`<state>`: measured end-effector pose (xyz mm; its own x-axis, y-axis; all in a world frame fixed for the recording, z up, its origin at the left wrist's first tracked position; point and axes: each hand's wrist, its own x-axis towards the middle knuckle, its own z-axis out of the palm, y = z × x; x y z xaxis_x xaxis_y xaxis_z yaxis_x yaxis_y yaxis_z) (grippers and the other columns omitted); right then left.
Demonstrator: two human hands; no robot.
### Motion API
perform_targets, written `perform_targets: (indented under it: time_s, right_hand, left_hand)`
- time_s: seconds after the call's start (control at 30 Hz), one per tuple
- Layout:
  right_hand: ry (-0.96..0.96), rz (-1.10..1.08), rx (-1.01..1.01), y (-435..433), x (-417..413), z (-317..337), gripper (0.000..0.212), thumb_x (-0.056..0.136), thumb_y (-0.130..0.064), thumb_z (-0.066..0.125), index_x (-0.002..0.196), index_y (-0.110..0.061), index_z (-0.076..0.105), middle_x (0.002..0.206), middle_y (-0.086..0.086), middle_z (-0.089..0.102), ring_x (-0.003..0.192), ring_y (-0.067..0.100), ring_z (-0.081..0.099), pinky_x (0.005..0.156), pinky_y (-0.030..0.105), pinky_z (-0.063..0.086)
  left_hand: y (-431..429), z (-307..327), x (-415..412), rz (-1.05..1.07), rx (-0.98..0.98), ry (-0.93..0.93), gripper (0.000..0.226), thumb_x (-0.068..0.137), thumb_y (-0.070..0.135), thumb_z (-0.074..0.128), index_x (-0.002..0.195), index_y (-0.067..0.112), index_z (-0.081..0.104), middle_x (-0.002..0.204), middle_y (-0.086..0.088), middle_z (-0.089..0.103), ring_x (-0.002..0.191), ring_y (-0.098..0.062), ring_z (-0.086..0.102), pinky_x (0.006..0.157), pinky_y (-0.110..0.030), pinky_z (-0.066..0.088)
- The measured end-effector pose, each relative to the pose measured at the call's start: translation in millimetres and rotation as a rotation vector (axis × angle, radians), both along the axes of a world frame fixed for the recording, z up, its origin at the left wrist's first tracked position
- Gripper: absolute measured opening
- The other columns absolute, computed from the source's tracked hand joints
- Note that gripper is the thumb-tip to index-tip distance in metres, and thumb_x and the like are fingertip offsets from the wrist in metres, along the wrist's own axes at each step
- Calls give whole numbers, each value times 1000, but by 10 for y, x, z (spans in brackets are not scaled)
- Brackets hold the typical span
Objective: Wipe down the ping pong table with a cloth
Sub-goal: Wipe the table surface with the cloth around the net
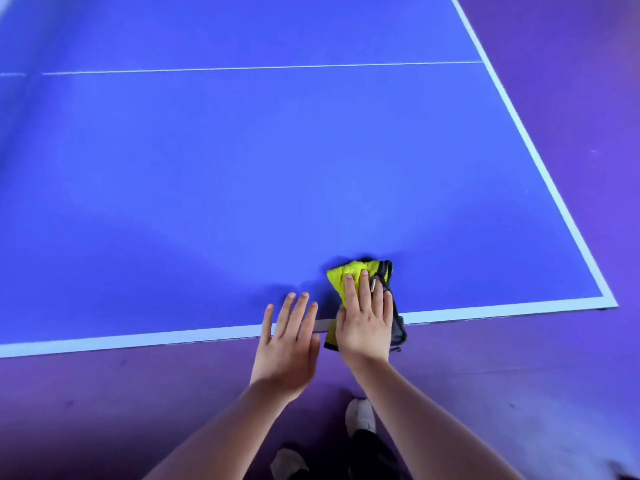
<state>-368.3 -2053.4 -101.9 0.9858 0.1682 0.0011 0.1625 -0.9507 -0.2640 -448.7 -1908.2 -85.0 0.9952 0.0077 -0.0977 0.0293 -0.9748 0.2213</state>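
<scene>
At the near table edge, right hand [365, 318] lies flat, fingers straight, pressing cloth [349, 275] down; thumb along cloth's left side. Cloth is yellow with dark trim, bunched, partly on the table [242, 168], partly hanging over the white edge line [485, 310]. Left hand [287, 344] just beside it, fingers straight and spread, tips over the edge; contact with the top unclear. Table blue, thin white centre line [259, 68] across. Purple floor [104, 393] below, two shoes [361, 415] near the bottom.
</scene>
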Motion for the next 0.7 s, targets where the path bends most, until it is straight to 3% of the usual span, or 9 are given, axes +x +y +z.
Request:
perform_targets:
  time_s: [0.23, 0.4, 0.7]
  right_hand:
    - [24, 98, -2, 475, -62, -21, 60, 94, -31, 37, 153, -21, 39, 160, 10, 35, 146, 37, 33, 120, 52, 20]
    - [28, 126, 23, 671, -124, -34, 60, 93, -30, 39, 152, -20, 41, 160, 10, 35, 145, 37, 34, 119, 52, 21]
    - [76, 252, 54, 1822, -500, 2, 62, 92, -32, 39, 152, -20, 42, 159, 9, 36, 145, 36, 36, 118, 53, 23]
  left_hand:
    - [790, -27, -129, 118, 74, 47, 65, 107, 41, 8, 150, 9, 43, 162, -6, 32, 152, -28, 25, 119, -60, 21]
    - [1042, -65, -277, 187, 84, 74, 65, 107, 42, 7, 152, 8, 40, 164, -6, 27, 152, -29, 22, 117, -62, 24]
    - [1945, -37, -607, 212, 99, 59, 63, 107, 42, 10, 153, 9, 40, 164, -6, 27, 152, -29, 24, 118, -61, 23]
